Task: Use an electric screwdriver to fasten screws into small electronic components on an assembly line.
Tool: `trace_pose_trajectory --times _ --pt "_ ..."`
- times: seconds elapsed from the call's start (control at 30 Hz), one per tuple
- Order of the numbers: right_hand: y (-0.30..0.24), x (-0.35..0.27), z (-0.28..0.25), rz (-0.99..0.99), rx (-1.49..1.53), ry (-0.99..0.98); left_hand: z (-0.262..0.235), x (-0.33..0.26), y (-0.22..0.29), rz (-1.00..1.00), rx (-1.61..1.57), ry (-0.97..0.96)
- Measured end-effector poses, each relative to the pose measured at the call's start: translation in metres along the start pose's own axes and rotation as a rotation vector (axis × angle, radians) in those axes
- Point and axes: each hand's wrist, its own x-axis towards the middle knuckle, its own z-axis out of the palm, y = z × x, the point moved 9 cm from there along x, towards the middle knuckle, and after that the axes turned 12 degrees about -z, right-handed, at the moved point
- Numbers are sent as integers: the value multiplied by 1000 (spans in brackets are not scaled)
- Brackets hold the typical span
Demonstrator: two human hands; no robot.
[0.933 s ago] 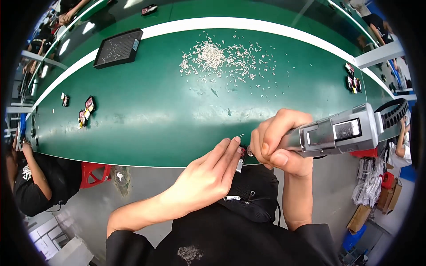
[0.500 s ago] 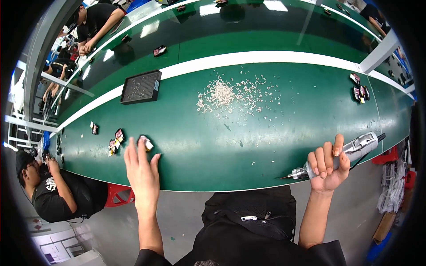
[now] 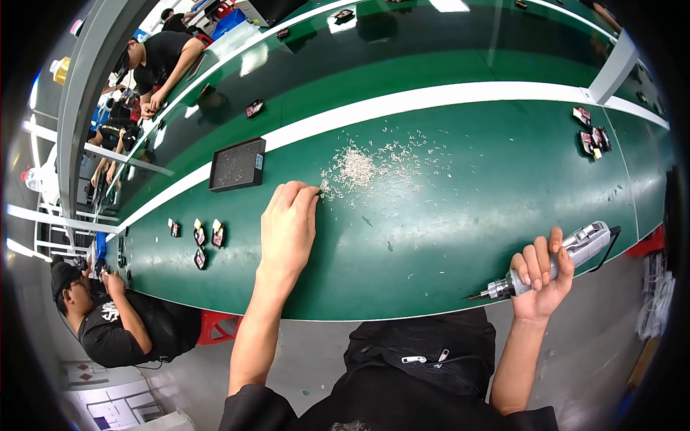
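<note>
My left hand reaches to the left edge of a loose pile of tiny pale slender pieces, which look like small screws. Its thumb and fingers are drawn together in a pinch; anything between them is too small to make out. Wrapped in my right hand is a grey electric screwdriver. The tool lies tilted over the bench's near edge, its bit pointing left, and a dark cord runs from its back end.
A black tray with pale pieces in it stands left of the pile. Small dark parts sit at the left and far right of the green bench. Beyond a white rail runs a dark green belt. A person works at left.
My left hand has moved right and away from me, from the small parts to the pile, closing its fingers. The parts at left now stand rearranged. My right hand still holds the screwdriver.
</note>
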Motion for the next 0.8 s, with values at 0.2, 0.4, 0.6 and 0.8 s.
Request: trace_pose_trajectory --times 0.2,0.4,0.6,0.8 --pt "1 2 0 8 12 -18 3 4 12 106 112 -43" --pt "0 -1 1 20 34 -9 9 -3 13 193 238 -106" --pt "-6 -3 1 -20 -18 -23 -11 -13 -2 -46 -317 -11" --pt "6 -1 50 -101 46 -31 14 -74 50 -474 -1279 -321"
